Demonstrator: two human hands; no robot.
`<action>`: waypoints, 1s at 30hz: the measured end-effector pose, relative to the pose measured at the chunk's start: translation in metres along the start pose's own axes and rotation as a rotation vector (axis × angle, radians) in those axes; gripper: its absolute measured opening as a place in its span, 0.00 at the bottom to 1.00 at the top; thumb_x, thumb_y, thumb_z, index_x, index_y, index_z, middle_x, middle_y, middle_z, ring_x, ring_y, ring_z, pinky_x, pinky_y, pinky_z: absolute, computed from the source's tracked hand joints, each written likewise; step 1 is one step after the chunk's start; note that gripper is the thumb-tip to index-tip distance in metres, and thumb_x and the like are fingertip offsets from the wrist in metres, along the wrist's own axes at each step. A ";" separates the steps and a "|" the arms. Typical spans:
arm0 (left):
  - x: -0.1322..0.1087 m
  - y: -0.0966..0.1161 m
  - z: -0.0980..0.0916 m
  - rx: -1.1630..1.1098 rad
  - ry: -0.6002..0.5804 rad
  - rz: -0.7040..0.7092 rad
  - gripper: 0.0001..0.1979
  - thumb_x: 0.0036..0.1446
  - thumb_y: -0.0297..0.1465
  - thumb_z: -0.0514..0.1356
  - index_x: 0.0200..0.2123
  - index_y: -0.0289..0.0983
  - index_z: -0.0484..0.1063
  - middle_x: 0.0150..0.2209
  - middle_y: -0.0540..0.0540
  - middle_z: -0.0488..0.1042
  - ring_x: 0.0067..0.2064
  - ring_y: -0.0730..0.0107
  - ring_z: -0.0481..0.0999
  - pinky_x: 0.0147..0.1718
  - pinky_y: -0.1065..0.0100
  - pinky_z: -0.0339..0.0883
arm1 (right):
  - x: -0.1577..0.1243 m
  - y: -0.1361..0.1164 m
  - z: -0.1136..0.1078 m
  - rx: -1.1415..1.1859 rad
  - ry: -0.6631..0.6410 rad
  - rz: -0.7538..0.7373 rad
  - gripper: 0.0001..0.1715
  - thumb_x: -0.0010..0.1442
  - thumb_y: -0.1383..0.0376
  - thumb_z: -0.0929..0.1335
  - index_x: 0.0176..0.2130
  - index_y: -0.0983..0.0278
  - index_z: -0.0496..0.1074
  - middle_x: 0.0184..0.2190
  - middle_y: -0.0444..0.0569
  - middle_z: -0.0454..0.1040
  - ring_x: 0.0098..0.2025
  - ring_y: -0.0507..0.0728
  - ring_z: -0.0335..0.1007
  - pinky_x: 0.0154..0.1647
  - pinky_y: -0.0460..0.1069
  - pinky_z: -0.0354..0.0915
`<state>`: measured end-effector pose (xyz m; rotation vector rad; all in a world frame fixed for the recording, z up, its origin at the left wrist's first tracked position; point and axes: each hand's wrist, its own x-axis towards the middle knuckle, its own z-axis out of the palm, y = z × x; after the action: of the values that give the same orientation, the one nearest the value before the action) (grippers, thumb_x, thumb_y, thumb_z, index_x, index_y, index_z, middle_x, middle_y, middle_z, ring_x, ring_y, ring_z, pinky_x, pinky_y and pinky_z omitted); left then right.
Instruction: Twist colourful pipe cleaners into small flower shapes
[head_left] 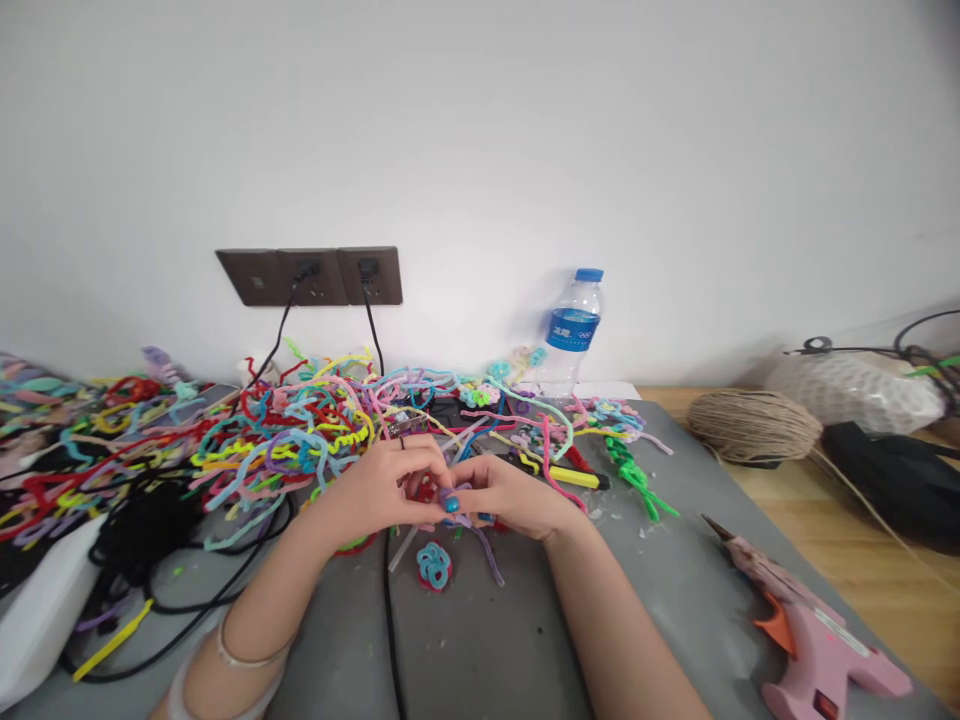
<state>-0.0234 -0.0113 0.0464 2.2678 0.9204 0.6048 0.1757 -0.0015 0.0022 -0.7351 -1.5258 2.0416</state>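
My left hand [394, 485] and my right hand [510, 498] meet over the middle of the grey mat [517, 640], fingers closed in a pinch. Between them is a purple pipe cleaner [491, 558], its loose end hanging out below my right hand. Part of it is hidden behind the fingers, so its full shape does not show. Something red also peeks out between the hands. Just below them lies a small light-blue pipe-cleaner flower [433, 566] with a red edge under it.
Tangled pipe cleaners [300, 430] heap along the back and left. A water bottle [574, 335] stands by the wall. To the right are a pink glue gun [814, 640], a twine ball [754, 425] and a yellow-handled cutter [577, 478]. A black cable [390, 630] crosses the mat.
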 end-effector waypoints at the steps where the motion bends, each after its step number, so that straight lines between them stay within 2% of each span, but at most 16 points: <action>1: -0.001 -0.001 0.000 0.022 0.006 0.012 0.07 0.50 0.24 0.68 0.32 0.36 0.73 0.34 0.52 0.71 0.29 0.76 0.66 0.29 0.73 0.58 | 0.000 -0.001 0.000 -0.015 0.005 -0.003 0.18 0.50 0.55 0.75 0.31 0.68 0.76 0.21 0.38 0.64 0.22 0.46 0.48 0.22 0.45 0.46; 6: -0.003 -0.007 -0.002 0.119 0.016 0.036 0.02 0.56 0.25 0.63 0.34 0.37 0.73 0.35 0.51 0.72 0.31 0.76 0.69 0.32 0.73 0.60 | -0.004 -0.004 -0.001 -0.115 -0.005 -0.052 0.18 0.53 0.56 0.74 0.38 0.67 0.78 0.28 0.41 0.68 0.28 0.48 0.54 0.29 0.45 0.51; 11: -0.002 -0.011 -0.001 0.130 0.028 0.030 0.03 0.55 0.25 0.63 0.32 0.36 0.71 0.34 0.51 0.72 0.31 0.76 0.70 0.32 0.74 0.61 | -0.003 -0.005 -0.001 -0.230 0.045 -0.084 0.22 0.54 0.51 0.73 0.35 0.68 0.77 0.23 0.39 0.59 0.26 0.49 0.47 0.26 0.46 0.45; 18: -0.003 -0.012 0.000 0.126 0.018 0.086 0.03 0.57 0.24 0.62 0.31 0.36 0.71 0.33 0.51 0.71 0.31 0.76 0.70 0.31 0.74 0.61 | -0.005 -0.007 -0.002 -0.326 0.055 -0.062 0.25 0.56 0.47 0.70 0.27 0.67 0.69 0.21 0.38 0.55 0.25 0.48 0.45 0.25 0.46 0.44; 20: -0.003 -0.011 0.000 0.096 0.023 0.110 0.03 0.59 0.25 0.61 0.31 0.36 0.72 0.33 0.50 0.72 0.31 0.76 0.71 0.31 0.74 0.62 | -0.007 -0.009 -0.002 -0.337 0.024 -0.084 0.25 0.57 0.47 0.69 0.27 0.66 0.67 0.22 0.38 0.56 0.25 0.49 0.47 0.26 0.46 0.46; 23: -0.002 -0.010 0.000 0.028 0.059 0.121 0.04 0.59 0.26 0.61 0.31 0.36 0.72 0.33 0.49 0.72 0.31 0.76 0.71 0.32 0.74 0.65 | -0.009 -0.012 0.000 -0.359 -0.008 -0.138 0.24 0.61 0.47 0.67 0.30 0.66 0.69 0.24 0.40 0.60 0.26 0.49 0.51 0.28 0.46 0.50; 26: 0.000 -0.007 0.001 -0.099 0.120 0.031 0.01 0.57 0.28 0.62 0.33 0.37 0.73 0.36 0.47 0.72 0.36 0.72 0.73 0.33 0.73 0.69 | -0.009 -0.013 0.002 -0.401 0.059 -0.205 0.24 0.63 0.48 0.65 0.30 0.66 0.71 0.24 0.41 0.60 0.26 0.50 0.51 0.28 0.46 0.51; 30: 0.002 -0.005 0.003 -0.423 0.099 -0.189 0.15 0.54 0.28 0.64 0.46 0.38 0.71 0.44 0.43 0.74 0.40 0.67 0.76 0.34 0.70 0.73 | -0.004 -0.011 0.004 -0.422 0.180 -0.313 0.23 0.66 0.51 0.63 0.28 0.65 0.68 0.25 0.43 0.63 0.29 0.51 0.55 0.31 0.47 0.54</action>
<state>-0.0232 -0.0079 0.0411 1.7687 0.9395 0.7516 0.1768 -0.0047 0.0143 -0.7526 -1.8524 1.4058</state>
